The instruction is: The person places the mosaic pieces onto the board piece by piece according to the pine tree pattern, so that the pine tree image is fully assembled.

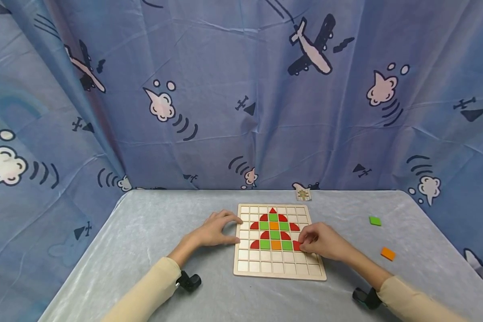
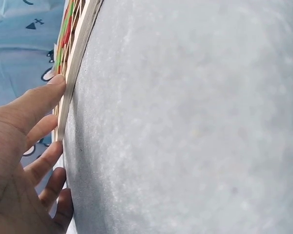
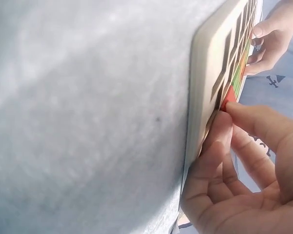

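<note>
A wooden grid board [image 1: 279, 268] lies on the table, with red, green and orange tiles set in its squares as a tree shape. Thumb and forefinger of my right hand [image 1: 324, 241] pinch a red tile [image 1: 296, 245] at the right end of the lowest tiled row. In the right wrist view that red tile [image 3: 228, 96] shows between the fingertips, partly hidden by them. My left hand [image 1: 216, 229] rests against the board's left edge, its thumb and fingers spread apart. The left wrist view has the thumb [image 2: 49, 92] touching the board's side.
To the right of the board lie a loose green tile [image 1: 375, 221] and a loose orange tile [image 1: 388, 254]. A small patterned card [image 1: 303, 194] is at the table's back edge. Behind the grey-covered table [image 1: 165, 210] hangs a blue printed curtain [image 1: 209, 98].
</note>
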{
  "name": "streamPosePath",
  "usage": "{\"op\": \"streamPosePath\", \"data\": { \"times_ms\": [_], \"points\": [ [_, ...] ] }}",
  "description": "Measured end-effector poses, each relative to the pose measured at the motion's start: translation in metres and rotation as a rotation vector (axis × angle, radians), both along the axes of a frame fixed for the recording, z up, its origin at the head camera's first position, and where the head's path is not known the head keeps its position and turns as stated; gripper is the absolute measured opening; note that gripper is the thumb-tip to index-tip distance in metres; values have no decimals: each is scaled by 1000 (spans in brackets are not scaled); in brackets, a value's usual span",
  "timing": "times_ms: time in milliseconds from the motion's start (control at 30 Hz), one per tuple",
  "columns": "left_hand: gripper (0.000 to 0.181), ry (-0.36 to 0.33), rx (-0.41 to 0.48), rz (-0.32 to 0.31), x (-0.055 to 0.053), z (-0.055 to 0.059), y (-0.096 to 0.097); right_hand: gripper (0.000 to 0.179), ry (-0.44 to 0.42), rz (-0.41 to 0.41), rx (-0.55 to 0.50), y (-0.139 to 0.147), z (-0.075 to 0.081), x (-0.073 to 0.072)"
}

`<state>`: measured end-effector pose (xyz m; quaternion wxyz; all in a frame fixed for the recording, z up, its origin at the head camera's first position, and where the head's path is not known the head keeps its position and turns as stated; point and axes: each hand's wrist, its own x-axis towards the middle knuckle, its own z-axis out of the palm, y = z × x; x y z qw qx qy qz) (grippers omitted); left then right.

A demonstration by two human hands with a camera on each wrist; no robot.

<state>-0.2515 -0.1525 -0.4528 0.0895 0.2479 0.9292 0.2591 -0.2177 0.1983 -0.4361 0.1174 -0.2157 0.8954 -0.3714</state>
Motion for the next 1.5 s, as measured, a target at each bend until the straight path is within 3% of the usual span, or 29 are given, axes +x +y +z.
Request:
{"op": "streamPosePath", "data": {
  "times_ms": [333,567,800,1000,1300,1500],
  "points": [
    [53,-7,12,3,1,0,-1,11,-19,8,7,1,1,-1],
    [53,-3,6,1,0,-1,-1,13,-21,12,-33,17,4,-2],
    [53,3,9,-4,0,0,-1,13,3,0,-81,44,5,2],
    [52,9,4,-11,-1,-1,-1,13,51,-56,-70,72,2,4],
    [52,11,0,-10,-1,0,-2,29,-26,-176,-48,108,6,2],
    [51,10,-1,-13,-1,-1,-2,36,-54,-178,-8,137,7,-4]
  ]
}}
